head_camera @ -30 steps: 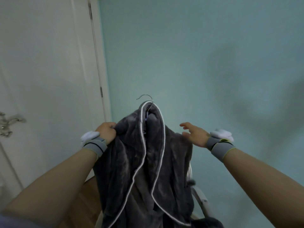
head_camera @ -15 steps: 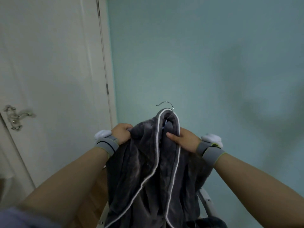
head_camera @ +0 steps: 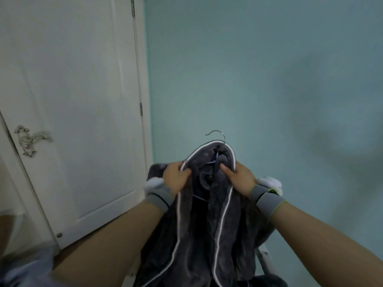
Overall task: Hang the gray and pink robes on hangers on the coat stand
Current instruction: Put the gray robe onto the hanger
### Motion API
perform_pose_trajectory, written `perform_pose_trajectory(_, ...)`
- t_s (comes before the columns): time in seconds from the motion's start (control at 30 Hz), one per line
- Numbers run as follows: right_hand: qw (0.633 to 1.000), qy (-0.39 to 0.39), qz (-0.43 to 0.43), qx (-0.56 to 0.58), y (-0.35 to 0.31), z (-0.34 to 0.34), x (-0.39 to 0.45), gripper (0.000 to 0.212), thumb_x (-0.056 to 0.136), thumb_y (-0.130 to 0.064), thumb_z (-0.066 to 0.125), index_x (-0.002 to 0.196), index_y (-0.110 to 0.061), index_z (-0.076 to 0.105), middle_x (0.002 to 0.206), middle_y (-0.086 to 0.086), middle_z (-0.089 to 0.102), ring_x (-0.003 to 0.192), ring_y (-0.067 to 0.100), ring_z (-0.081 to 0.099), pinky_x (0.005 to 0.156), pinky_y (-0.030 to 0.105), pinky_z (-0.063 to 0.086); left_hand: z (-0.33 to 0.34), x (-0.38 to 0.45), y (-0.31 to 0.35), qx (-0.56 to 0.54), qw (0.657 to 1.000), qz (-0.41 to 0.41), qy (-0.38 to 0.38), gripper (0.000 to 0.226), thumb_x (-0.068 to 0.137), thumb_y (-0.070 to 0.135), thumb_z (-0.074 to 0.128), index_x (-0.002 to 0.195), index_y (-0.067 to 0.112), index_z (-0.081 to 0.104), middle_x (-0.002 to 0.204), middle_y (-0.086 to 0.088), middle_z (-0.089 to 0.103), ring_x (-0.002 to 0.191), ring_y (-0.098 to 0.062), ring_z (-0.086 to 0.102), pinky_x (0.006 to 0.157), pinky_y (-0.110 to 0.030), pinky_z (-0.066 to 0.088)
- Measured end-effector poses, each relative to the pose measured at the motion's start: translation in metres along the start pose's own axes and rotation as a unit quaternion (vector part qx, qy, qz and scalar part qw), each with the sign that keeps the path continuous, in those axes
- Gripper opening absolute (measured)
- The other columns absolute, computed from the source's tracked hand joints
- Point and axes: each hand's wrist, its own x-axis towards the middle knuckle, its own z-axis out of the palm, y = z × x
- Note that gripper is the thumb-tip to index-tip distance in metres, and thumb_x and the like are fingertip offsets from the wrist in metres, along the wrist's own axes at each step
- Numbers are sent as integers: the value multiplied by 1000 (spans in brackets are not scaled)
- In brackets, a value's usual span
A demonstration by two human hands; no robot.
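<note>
While gripping the gray robe [head_camera: 199, 214] collar, left grip [head_camera: 176, 179] and right grip [head_camera: 238, 179] both closed on fabric, hanger [head_camera: 217, 139] hook above between them.

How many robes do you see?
1: the gray robe on a hanger, gripped at its collar by the left hand and the right hand. No pink one is visible.

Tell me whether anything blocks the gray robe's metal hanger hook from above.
Nothing visible does. The metal hanger hook juts free above the gray plush robe with white piping, gripped at the collar by the left hand and right hand; only bare teal wall lies behind. No coat stand peg is clearly visible.
</note>
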Motion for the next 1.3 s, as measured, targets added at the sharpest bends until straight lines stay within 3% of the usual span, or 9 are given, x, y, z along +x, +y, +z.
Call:
perform_pose_trajectory(0.13, 998, -51, 0, -24, 9, -7, 0, 45, 95, -37, 45, 133, -13, 48, 134, 12, 57, 126, 28, 50, 99, 30, 39, -34, 12, 20, -313, 926, -181, -106, 15, 88, 10, 58, 78, 0, 63, 62, -14, 70, 55, -22, 67, 55, -27, 57)
perform_pose_trajectory(0.3, 995, -91, -27, 27, 5, -11, 0, 39, 96, -38, 43, 122, -13, 58, 126, 11, 62, 118, 23, 56, 89, 22, 38, -44, 14, 17, -212, 907, -299, -209, 33, 88, 33, 59, 95, 1, 65, 70, -14, 74, 54, -24, 68, 51, -27, 57)
perform_pose_trajectory(0.43, 992, -103, 4, 70, 10, -6, -2, 44, 95, -43, 39, 115, -13, 63, 124, 11, 63, 115, 21, 57, 88, 21, 38, -32, 18, 0, -14, 957, -258, -132, 50, 87, 32, 58, 123, -2, 55, 128, -20, 59, 105, -33, 61, 92, -34, 50)
perform_pose_trajectory(0.57, 991, -99, 39, 85, 13, -1, -1, 52, 95, -47, 35, 121, -11, 61, 130, 13, 59, 121, 25, 54, 96, 25, 37, -18, 6, -2, 265, 955, -111, -73, 48, 89, 44, 45, 120, 7, 54, 129, -19, 54, 118, -35, 52, 96, -31, 36)
perform_pose_trajectory(0.73, 977, -90, 108, 162, 16, -6, 2, 56, 92, -51, 41, 116, -6, 64, 121, 17, 63, 110, 30, 60, 98, 33, 45, -2, -5, 2, 64, 976, -58, -200, 50, 99, 41, 30, 125, 7, 55, 131, -15, 57, 124, -27, 52, 107, -30, 35)
perform_pose_trajectory(0.83, 948, -114, 162, 249, 21, -8, 0, 49, 90, -42, 51, 110, 1, 64, 101, 20, 69, 92, 33, 65, 94, 40, 50, -1, -11, 2, -60, 981, -88, -160, 49, 97, 42, 37, 117, 6, 63, 128, -16, 60, 120, -27, 56, 110, -37, 38)
perform_pose_trajectory(0.93, 911, -161, 183, 333, 23, -12, 1, 24, 91, -26, 54, 95, -4, 64, 70, 10, 70, 66, 23, 64, 71, 33, 53, 2, -14, 3, -170, 960, -143, -169, 39, 93, 38, 49, 101, 5, 67, 111, -18, 67, 92, -25, 66, 93, -32, 52)
perform_pose_trajectory(1.0, 901, -169, 169, 361, 21, -14, 2, 21, 92, -22, 53, 91, -4, 63, 73, 12, 68, 67, 25, 61, 72, 34, 52, 4, -17, 6, -219, 934, -195, -205, 36, 91, 37, 53, 98, 5, 66, 93, -15, 70, 73, -19, 66, 76, -24, 54)
perform_pose_trajectory(1.3, 831, -195, 254, 455, 26, -19, -5, 24, 92, -20, 55, 77, -3, 62, 60, 9, 70, 66, 19, 61, 68, 31, 52, 8, -26, 5, -147, 949, -223, -166, 47, 83, 32, 64, 115, -3, 63, 118, -18, 66, 104, -28, 62, 100, -34, 47)
